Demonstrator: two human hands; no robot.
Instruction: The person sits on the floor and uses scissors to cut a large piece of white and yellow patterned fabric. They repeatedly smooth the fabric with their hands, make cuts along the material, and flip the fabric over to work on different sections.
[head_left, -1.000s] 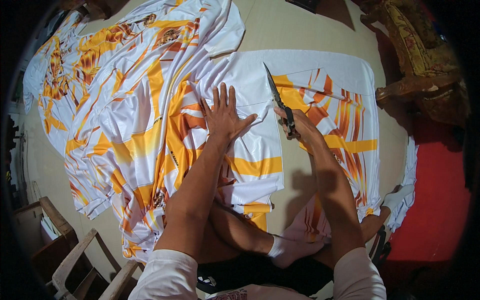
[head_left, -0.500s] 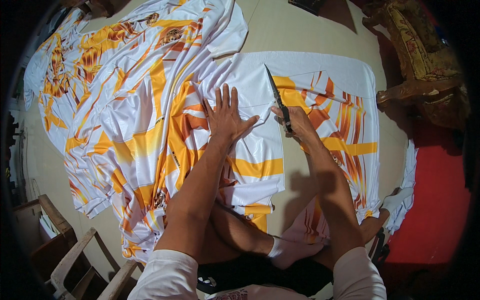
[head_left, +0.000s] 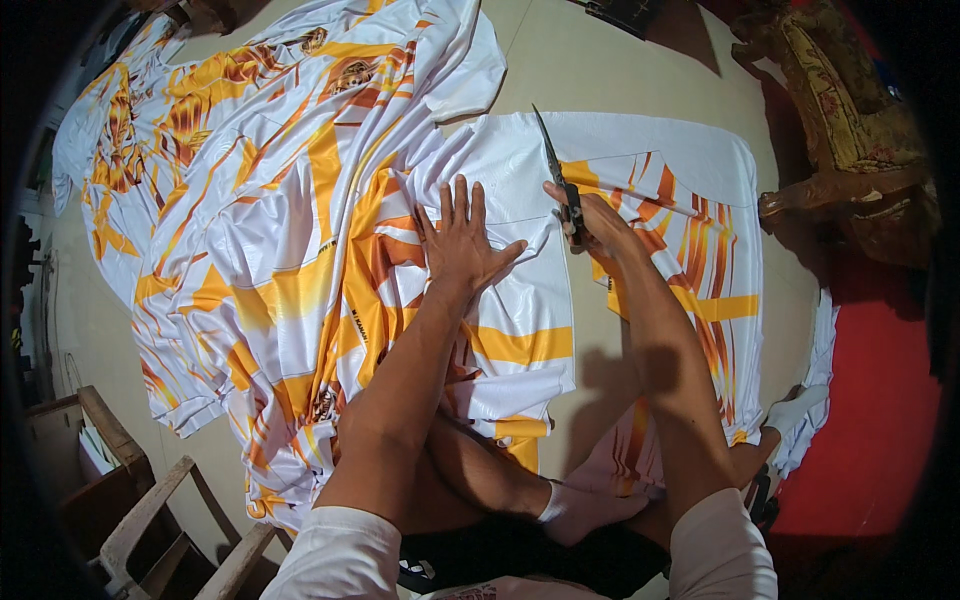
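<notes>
A wide sheet of printed fabric (head_left: 520, 285), white with orange and yellow patterns, lies spread on the floor in front of me. My left hand (head_left: 465, 245) is pressed flat on it with fingers and thumb spread. In my right hand (head_left: 595, 220) is a pair of dark scissors (head_left: 557, 165), gripped by the black handles, with the blades pointing away from me. The scissors lie over the white upper part of the cloth, where a slit runs from my side up to them. Right of the slit is another portion of the patterned fabric (head_left: 690, 240).
More crumpled patterned fabric (head_left: 230, 200) covers the left side. A carved wooden chair (head_left: 840, 180) stands at the far right, above a red cloth or carpet (head_left: 860, 400). Wooden furniture (head_left: 150, 520) is at the lower left. My crossed legs and socked foot (head_left: 590, 510) are close in front.
My right hand and the scissors have moved slightly farther away from me along the cloth. My left hand stays flat on the fabric. The whole view has shifted a little.
</notes>
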